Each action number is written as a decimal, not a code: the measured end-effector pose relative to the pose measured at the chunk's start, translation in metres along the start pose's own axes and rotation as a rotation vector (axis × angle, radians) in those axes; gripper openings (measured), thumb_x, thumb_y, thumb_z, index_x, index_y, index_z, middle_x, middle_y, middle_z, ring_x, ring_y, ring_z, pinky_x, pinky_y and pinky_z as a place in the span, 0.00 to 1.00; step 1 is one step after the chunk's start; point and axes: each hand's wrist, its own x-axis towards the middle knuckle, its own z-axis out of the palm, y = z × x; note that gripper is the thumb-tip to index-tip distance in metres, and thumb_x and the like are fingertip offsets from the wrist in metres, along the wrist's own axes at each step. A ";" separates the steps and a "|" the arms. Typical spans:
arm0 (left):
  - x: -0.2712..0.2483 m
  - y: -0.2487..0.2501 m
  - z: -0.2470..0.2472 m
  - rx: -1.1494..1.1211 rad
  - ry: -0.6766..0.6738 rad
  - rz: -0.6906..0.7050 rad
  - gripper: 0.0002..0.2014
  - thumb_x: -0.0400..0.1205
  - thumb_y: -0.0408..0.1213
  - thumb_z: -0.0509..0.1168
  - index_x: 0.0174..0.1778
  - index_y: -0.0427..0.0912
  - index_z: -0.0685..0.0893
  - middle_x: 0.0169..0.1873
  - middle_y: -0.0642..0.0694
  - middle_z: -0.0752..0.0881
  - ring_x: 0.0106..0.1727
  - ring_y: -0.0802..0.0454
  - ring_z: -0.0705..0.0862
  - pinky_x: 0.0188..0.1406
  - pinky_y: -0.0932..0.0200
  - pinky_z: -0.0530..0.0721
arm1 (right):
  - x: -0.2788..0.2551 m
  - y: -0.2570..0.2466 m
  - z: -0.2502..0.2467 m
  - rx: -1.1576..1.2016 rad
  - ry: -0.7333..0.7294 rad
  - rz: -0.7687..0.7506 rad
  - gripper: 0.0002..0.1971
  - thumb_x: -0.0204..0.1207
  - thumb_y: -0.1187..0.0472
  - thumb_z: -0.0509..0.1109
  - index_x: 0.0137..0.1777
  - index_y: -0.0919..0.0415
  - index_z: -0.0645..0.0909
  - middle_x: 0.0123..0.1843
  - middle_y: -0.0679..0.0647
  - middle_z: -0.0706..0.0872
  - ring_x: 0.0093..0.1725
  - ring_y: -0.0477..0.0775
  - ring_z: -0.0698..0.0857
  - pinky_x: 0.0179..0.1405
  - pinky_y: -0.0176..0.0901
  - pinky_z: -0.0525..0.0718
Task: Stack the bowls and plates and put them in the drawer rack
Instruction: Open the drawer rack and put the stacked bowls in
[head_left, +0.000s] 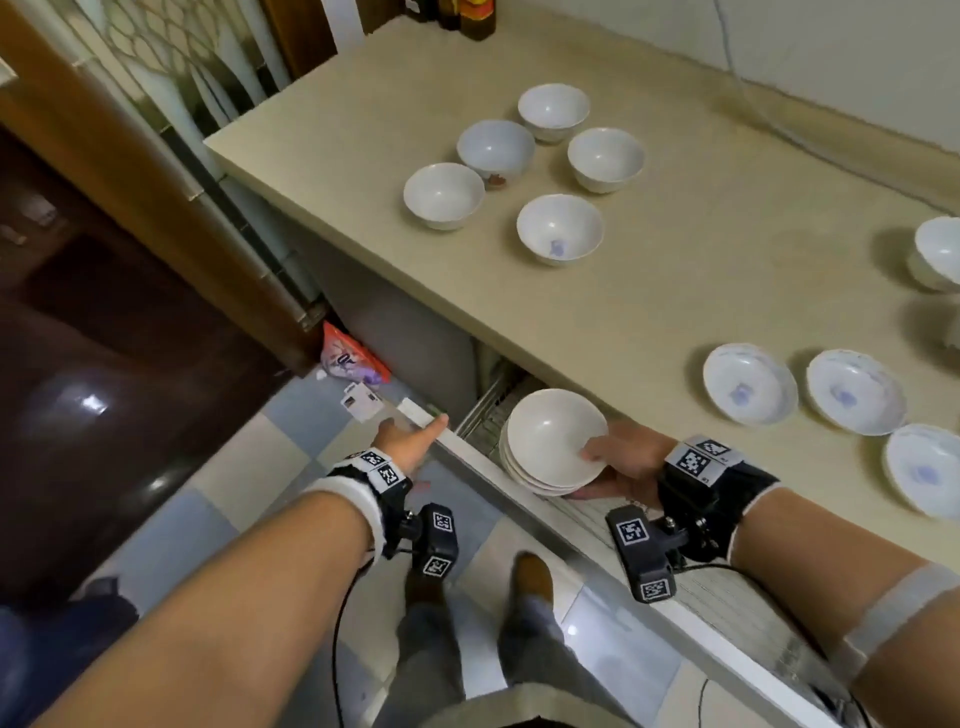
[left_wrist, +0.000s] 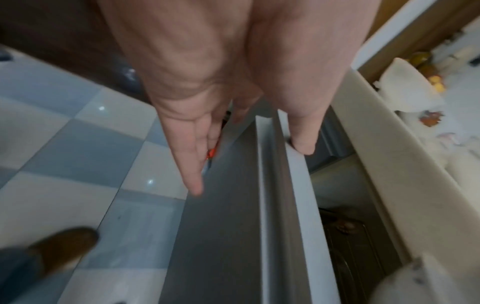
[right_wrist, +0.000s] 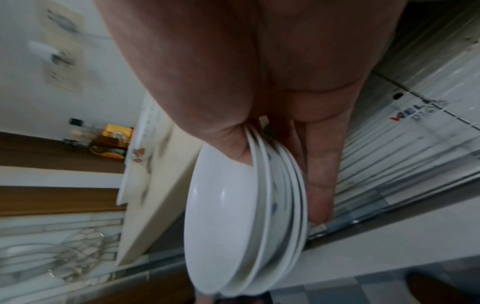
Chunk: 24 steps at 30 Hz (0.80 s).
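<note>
Right hand (head_left: 621, 465) pinched a stack of glazed white ceramic plates (head_left: 553, 441) at the rim, thumb on top, fingers beneath; judged heavy, slippery, breakable; left hand (head_left: 408, 441), fingers straight, rested on the white drawer front (head_left: 519, 499).

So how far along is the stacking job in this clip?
Early on. Done: the drawer is pulled open. In hand: the right hand holds a stack of plates over it; the left hand rests on the drawer front. Left: five bowls and several plates are unstacked on the counter.

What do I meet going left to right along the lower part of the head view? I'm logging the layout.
Left hand → drawer front → stack of plates → right hand → loose plates on the counter.
</note>
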 end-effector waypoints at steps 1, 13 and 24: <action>0.001 0.000 0.005 -0.090 -0.020 -0.014 0.51 0.72 0.59 0.76 0.86 0.45 0.58 0.73 0.40 0.73 0.62 0.33 0.84 0.36 0.45 0.93 | 0.005 0.002 -0.002 -0.012 0.003 0.011 0.18 0.81 0.74 0.60 0.69 0.64 0.73 0.55 0.62 0.85 0.57 0.68 0.87 0.67 0.69 0.83; -0.003 -0.017 0.017 -0.489 0.021 0.038 0.25 0.76 0.33 0.73 0.68 0.33 0.75 0.56 0.32 0.88 0.45 0.37 0.93 0.35 0.47 0.93 | 0.080 0.026 0.004 -0.058 0.127 0.153 0.25 0.80 0.77 0.57 0.78 0.69 0.66 0.75 0.74 0.73 0.67 0.81 0.80 0.64 0.73 0.82; -0.011 -0.037 -0.001 -0.477 -0.027 0.022 0.25 0.82 0.33 0.69 0.72 0.44 0.66 0.60 0.32 0.85 0.52 0.37 0.92 0.41 0.49 0.93 | 0.192 0.048 0.037 -0.250 0.093 0.155 0.28 0.76 0.75 0.65 0.76 0.63 0.66 0.69 0.65 0.77 0.53 0.74 0.84 0.36 0.69 0.91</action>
